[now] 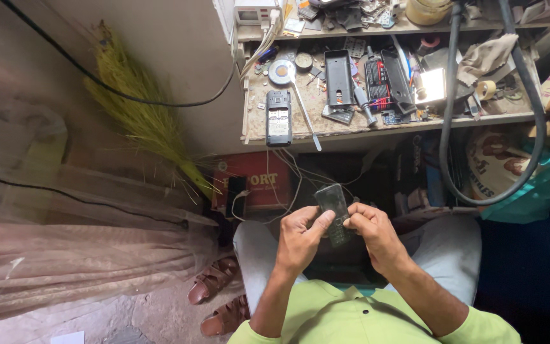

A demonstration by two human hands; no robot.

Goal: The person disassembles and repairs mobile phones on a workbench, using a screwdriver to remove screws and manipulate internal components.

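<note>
Over the lap, between the knees, both hands meet on a small dark grey keypad phone with a glossy screen. The left hand is clamped on the phone's lower left side, its thumb laid across the keypad; the right hand is closed on the lower right edge, fingers curled in against the casing. The two hands nearly touch, with the phone pinched between them. Its long axis runs up and away from the body, leaning slightly left, so the screen end sticks out beyond the fingers toward the bench while the keypad end sits buried in the grip. Both hands are equally near; neither leads.

What the fingertips of the right hand are doing at the phone's edge cannot be made out, and the phone's underside is hidden.

Further out, thin white wires hang from the cluttered wooden workbench shelf down past a red printed box. On the shelf lie a black opened phone with its battery bay showing, a black plastic back cover, a metal-shafted tool and a small lit lamp. A thick black hose loops at the right, cut off by the top edge. At left stand a yellow-green grass broom and brown sandals.
</note>
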